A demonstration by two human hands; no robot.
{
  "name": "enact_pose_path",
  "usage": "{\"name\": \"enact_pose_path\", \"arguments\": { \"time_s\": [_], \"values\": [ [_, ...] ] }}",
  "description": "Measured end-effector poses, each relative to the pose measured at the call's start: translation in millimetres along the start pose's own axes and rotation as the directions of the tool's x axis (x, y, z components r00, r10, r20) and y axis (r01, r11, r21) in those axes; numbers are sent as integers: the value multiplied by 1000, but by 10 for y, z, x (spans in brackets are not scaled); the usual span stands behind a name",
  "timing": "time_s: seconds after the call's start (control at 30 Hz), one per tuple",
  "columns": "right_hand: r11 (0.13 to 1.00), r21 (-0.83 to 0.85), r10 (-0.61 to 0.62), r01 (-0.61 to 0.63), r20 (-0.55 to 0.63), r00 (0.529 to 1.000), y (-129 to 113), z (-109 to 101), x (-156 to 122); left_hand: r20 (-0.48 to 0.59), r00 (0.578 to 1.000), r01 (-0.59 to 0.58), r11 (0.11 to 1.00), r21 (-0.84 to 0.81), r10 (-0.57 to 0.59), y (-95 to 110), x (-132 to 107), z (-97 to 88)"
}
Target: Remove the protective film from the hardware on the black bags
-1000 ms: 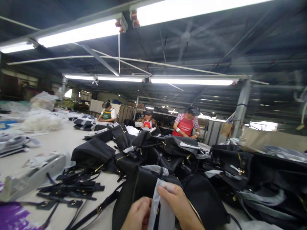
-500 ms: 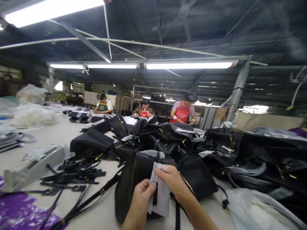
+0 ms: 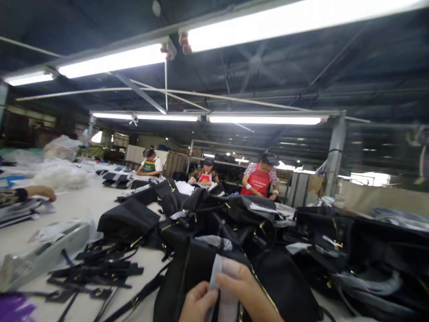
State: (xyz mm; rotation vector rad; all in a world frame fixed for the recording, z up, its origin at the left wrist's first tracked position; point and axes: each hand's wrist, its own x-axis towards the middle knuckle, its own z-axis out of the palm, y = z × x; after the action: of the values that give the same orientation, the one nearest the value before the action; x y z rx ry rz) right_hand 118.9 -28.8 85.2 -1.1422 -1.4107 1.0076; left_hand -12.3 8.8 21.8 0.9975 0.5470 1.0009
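Low in the view, my left hand (image 3: 199, 303) pinches the left edge of a thin white wrapping sheet (image 3: 217, 264). On its other side, my right hand (image 3: 247, 286) has thumb and fingers closed on the same sheet, near its top. A narrow black strip (image 3: 217, 304) shows between the hands, partly covered by the sheet. Both hands are above a black bag (image 3: 172, 281) with gold zips. A clear plastic wrap (image 3: 214, 242) lies around the bag's top handle. The lower end of the sheet is cut off by the frame.
Black straps with buckles (image 3: 97, 273) lie in a heap at left, beside a grey tape dispenser (image 3: 47, 257). A pile of black bags (image 3: 214, 210) fills the middle. Across the table are several co-workers, one in a red apron (image 3: 257, 182). Another person's hand (image 3: 42, 192) reaches in at left.
The view has tilted up, so my hands and the bag sit lower in it. Another person's arm has come in at the left. Both my hands still grip the sheet.
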Motion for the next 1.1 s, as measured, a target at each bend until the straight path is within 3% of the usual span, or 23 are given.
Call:
{"name": "enact_pose_path", "arguments": {
  "time_s": [0.07, 0.13, 0.3, 0.5, 0.67, 0.73, 0.83, 0.93, 1.1],
  "values": [
    [996, 71, 44, -49, 73, 996, -102, -12, -63, -22, 993, 118, 990, -78, -120, 81, -106, 74],
    [992, 97, 65, -77, 122, 990, -124, -40, -86, -34, 986, 158, 983, -96, -162, 150, -140, 126],
    [997, 64, 38, -43, 78, 996, -51, -14, -76, -24, 984, 173, 980, -103, -176, 166, -103, 124],
    [998, 56, 5, -7, 46, 999, -19, 45, -41, -31, 995, 91, 993, -77, -93, 50, -21, 46],
    [994, 68, 88, -91, 37, 995, -86, 36, -64, -109, 993, -31, 998, 53, 37, -50, 48, -39],
    [993, 42, 109, -107, -49, 993, -80, 42, -26, -140, 984, -93, 985, 147, 114, -80, 79, -58],
    [995, -72, 47, -65, -227, 973, -23, 55, 75, -144, 976, -129, 962, 241, 167, -94, 97, -61],
    [993, -102, 27, -56, -264, 964, 40, 49, 159, -117, 986, -95, 977, 193, 119, -45, 59, -49],
    [993, -75, 73, -91, -221, 973, 63, -1, 173, 40, 995, 92, 996, -14, -92, 160, -79, -6]
  ]
}}
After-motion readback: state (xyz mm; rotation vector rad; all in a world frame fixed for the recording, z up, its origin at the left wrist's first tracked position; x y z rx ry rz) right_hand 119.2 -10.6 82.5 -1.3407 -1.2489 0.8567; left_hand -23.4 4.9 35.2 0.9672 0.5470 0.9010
